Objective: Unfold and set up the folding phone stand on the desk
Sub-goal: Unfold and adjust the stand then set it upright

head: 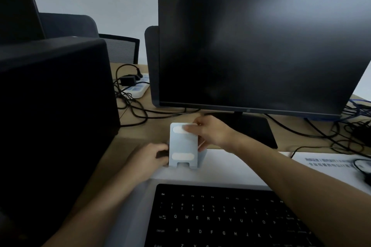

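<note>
A pale blue folding phone stand (182,145) stands upright and unfolded on the desk (301,142), between the keyboard and the monitor's base. Two white pads show on its front plate and a notch at the bottom edge. My right hand (210,132) grips the stand's top right corner, thumb on the upper pad. My left hand (149,158) holds the stand's lower left side, with something small and dark between the fingers that I cannot identify.
A black keyboard (226,218) lies close in front. A large dark monitor (261,44) on a black base (255,130) stands behind the stand. A black computer case (54,116) fills the left. A power strip (138,86) and cables lie at the back; more cables lie at right.
</note>
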Demonstrator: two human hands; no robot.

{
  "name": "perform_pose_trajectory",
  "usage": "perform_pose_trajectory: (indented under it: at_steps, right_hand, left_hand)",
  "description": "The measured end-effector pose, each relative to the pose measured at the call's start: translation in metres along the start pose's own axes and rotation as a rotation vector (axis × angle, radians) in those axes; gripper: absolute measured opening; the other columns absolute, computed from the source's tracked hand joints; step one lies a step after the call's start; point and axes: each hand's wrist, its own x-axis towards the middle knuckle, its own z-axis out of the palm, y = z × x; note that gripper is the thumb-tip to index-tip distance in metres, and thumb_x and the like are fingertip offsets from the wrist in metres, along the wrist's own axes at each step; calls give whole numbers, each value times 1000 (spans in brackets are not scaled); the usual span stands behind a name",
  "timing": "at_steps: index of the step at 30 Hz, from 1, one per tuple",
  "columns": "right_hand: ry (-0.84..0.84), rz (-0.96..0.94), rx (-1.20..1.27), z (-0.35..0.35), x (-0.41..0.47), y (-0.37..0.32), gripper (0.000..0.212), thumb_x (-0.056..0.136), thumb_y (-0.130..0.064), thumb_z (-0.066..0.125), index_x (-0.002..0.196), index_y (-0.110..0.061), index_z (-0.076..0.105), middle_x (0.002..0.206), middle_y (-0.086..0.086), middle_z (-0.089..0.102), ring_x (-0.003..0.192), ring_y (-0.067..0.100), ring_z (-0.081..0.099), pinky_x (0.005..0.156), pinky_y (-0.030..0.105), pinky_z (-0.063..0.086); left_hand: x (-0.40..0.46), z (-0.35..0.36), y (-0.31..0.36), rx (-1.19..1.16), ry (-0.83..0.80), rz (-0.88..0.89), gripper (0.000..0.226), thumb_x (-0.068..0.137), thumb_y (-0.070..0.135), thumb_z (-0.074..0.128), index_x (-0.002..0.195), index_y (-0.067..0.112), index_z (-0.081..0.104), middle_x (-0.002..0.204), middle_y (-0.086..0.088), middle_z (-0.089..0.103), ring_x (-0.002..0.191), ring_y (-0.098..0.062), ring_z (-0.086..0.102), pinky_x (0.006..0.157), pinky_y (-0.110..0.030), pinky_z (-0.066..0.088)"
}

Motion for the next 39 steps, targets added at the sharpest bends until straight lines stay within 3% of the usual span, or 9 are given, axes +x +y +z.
perform_pose_trajectory:
  at_steps: [7,13,20,24,26,29,31,33,39]
  right_hand:
    - [89,73,43,7,0,4,38,94,-43,56,101,-7,64,89,16,70,66,25,72,48,29,58]
    - [219,82,102,20,-2,1,25,94,-39,56,81,-18,60,83,12,66,61,22,68,41,25,53]
    - [291,118,195,30,-10,3,26,95,-40,54,99,-15,61,90,10,65,70,23,68,44,26,56]
    - [144,17,299,17,-15,8,30,98,-34,52,103,-7,63,81,8,64,62,17,65,44,24,52]
    - [50,-40,302,2,-21,13,31,99,-34,50,104,-8,65,86,9,64,69,15,65,50,23,52]
    - [-39,-84,210,-10,-25,13,34,98,-40,49,103,-11,66,94,12,68,82,20,67,66,33,56]
    - [-49,-102,128,-8,-23,11,36,97,-41,50,103,-9,67,98,13,70,87,25,69,73,40,57]
    - [-32,-94,104,-5,-22,12,37,98,-40,50,106,-8,66,104,15,70,95,29,68,79,44,57]
    - [214,-14,148,13,-24,22,34,95,-42,53,100,-11,67,100,9,68,92,27,66,71,43,60]
  left_hand:
    - [3,4,6,5,102,-61,17,77,28,67,62,36,67,57,11,65,55,-9,57,51,-26,39]
    - [2,7,5,-8,152,-87,11,73,27,68,62,26,65,52,1,55,51,-9,43,50,-26,36]
    - [6,2,-1,-92,94,-82,19,73,21,71,61,36,67,53,14,61,54,-2,50,55,-25,39]
    - [9,-8,-6,-203,29,-16,35,75,3,71,61,35,69,60,16,67,59,5,57,67,-25,45]
    - [6,-11,-2,-273,7,-18,32,72,5,77,74,36,72,71,9,70,71,-3,63,73,-27,48]
    - [12,-8,5,-182,-84,-48,56,68,14,76,118,31,56,101,15,63,91,-3,60,80,-18,48]
    - [16,-4,12,61,-178,-11,22,68,22,67,86,30,57,77,18,58,67,1,54,56,-11,39]
    - [18,-1,19,202,-191,0,20,71,27,64,63,28,46,59,11,48,51,-1,44,44,-19,29]
    - [15,6,20,133,-107,36,21,68,27,59,64,37,41,68,17,48,61,0,48,49,-22,28]
